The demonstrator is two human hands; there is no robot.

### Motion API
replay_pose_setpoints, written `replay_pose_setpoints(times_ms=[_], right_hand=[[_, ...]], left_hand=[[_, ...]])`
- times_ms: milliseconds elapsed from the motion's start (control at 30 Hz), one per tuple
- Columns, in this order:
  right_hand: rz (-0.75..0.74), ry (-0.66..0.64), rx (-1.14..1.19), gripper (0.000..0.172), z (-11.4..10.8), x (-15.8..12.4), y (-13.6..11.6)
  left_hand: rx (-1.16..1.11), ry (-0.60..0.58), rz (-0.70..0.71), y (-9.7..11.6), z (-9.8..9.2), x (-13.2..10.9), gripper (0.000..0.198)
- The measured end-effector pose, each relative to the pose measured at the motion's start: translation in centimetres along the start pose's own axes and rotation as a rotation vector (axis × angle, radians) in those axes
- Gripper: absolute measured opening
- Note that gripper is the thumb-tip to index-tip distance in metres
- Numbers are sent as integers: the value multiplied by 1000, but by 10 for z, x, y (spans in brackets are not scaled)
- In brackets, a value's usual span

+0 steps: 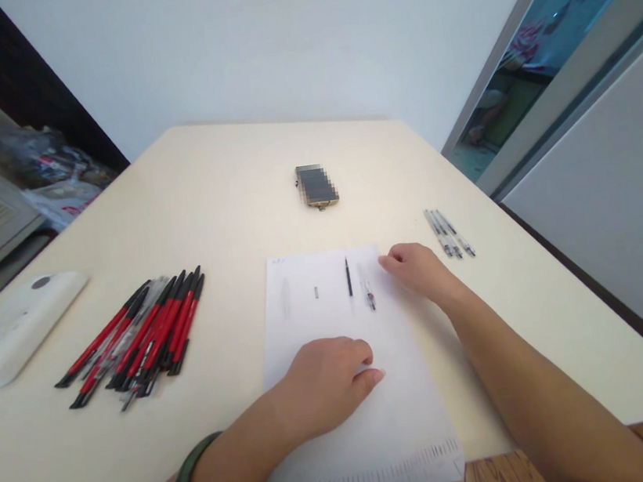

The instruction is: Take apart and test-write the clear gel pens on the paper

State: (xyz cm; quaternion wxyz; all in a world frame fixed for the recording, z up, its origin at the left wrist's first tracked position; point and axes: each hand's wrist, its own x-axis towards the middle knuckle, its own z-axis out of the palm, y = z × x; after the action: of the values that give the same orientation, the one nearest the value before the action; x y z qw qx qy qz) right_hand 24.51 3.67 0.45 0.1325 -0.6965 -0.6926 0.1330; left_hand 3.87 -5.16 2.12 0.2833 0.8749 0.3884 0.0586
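My left hand (pixel 331 382) rests over the middle of a white paper sheet (pixel 339 464), holding nothing, with thumb and index finger apart. My right hand (pixel 417 268) lies at the sheet's upper right edge, fingers curled in and no object showing in them. Nearest to it on the paper is a clear pen part with a dark end (pixel 369 290). Left of that lies a slim black refill (pixel 348 278). A tiny grey piece (pixel 316 292) sits farther left, followed by a faint translucent tube (pixel 286 298). Short pen strokes line the sheet's bottom.
A pile of red and black pens (pixel 152 326) mixed with clear ones lies at left, beside a white rounded device (pixel 19 328). Several clear pens (pixel 447 232) lie at right. A blurred dark phone-like object (pixel 317 186) is farther back. A white wall (pixel 283 40) borders the table (pixel 220 191).
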Motion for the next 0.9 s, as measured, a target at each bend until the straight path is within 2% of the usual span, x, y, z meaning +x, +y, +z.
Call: replay_pose_setpoints(times_ms=[200, 500, 567, 767, 900], right_hand=[[-89, -95, -10, 28, 7, -18, -26], [-26, -73, -83, 8, 4, -16, -21], [-22, -53, -76, 10, 4, -17, -21], [-7, -32, -8, 33, 4, -18, -19], [-23, 6, 69, 31, 0, -17, -19]], left_hand=[[1, 3, -4, 0, -1, 0, 24], [8, 1, 4, 1, -1, 0, 22], [9, -2, 8, 1, -1, 0, 22], [-14, -3, 10, -1, -1, 0, 22], [-91, 1, -46, -1, 0, 0, 23]])
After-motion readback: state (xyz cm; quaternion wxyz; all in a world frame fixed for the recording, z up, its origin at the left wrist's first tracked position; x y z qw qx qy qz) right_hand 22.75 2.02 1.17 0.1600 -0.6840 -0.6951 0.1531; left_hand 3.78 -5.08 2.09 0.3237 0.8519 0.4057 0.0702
